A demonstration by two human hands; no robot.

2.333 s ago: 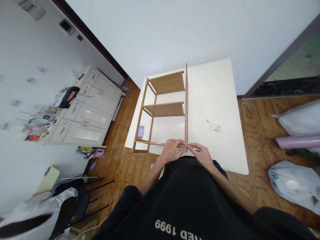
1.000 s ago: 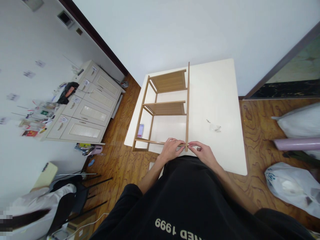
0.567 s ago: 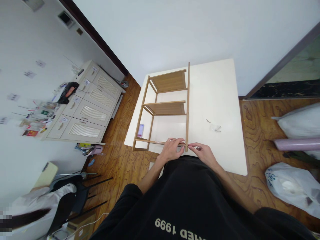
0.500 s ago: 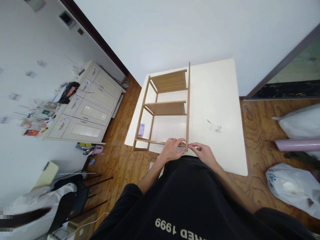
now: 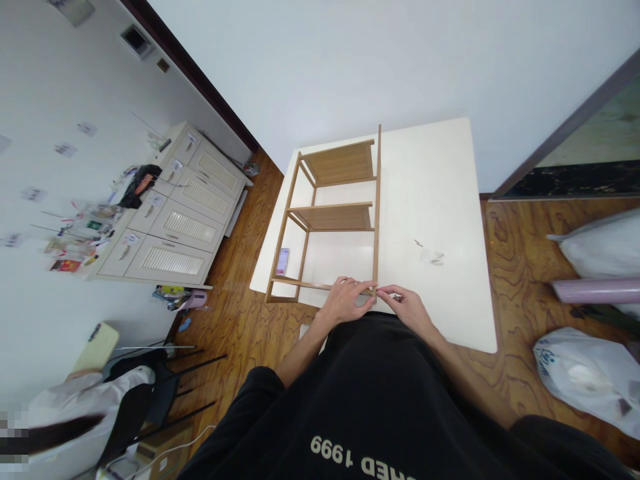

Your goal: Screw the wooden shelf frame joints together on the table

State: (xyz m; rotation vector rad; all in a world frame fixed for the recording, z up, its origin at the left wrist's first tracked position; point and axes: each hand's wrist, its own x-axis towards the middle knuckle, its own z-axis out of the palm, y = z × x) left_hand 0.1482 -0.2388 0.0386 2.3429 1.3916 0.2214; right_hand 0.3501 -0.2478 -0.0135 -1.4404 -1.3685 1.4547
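A wooden shelf frame (image 5: 334,217) lies on its side on the white table (image 5: 435,200), with two slatted shelves fitted between its rails. My left hand (image 5: 344,301) curls round the near cross rail at the frame's corner. My right hand (image 5: 407,307) pinches at the same corner post from the right; what its fingertips hold is too small to make out. A small clear bag with tiny metal parts (image 5: 431,254) lies on the table to the right of the frame.
A small purple-and-white card (image 5: 283,261) lies inside the frame at the table's left edge. A white drawer cabinet (image 5: 175,220) with clutter on top stands at left. Plastic bags (image 5: 585,373) and a pink roll (image 5: 595,290) lie on the wooden floor at right. A person sits at lower left.
Both hands stay at the frame's near corner; the fingers shift only slightly. The view drifts a little.
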